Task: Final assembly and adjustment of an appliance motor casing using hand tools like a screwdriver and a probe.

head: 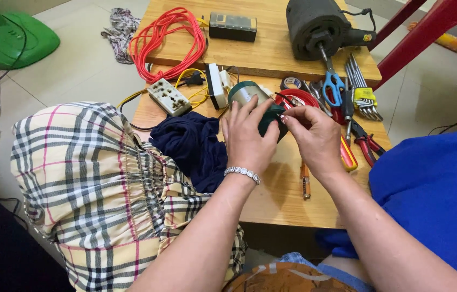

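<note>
Hands on the green coil

Coil work is the step in hand, as I judge it: both hands meet on a small round green part [255, 103] held just above the desk [282, 194], in front of the red wire loop [301, 97].

I see the left hand [247, 138] wrapped around the near side of the part, fingers curled and closed on it, thumb up against its top edge. The right hand [315, 138] comes in from the other side with its fingertips [288, 116] pinched together at the part's dark end; whether they grip a thin wire or only the rim I cannot tell, since the fingers cover that spot.

The next move, to my eye, calls for a steady hold from the left hand while the right makes a small, exact pull or turn at that pinch point.

Close by lie a dark blue cloth [190, 143], a white socket block [168, 96], blue-handled scissors [332, 86] and hex keys [362, 92].
</note>
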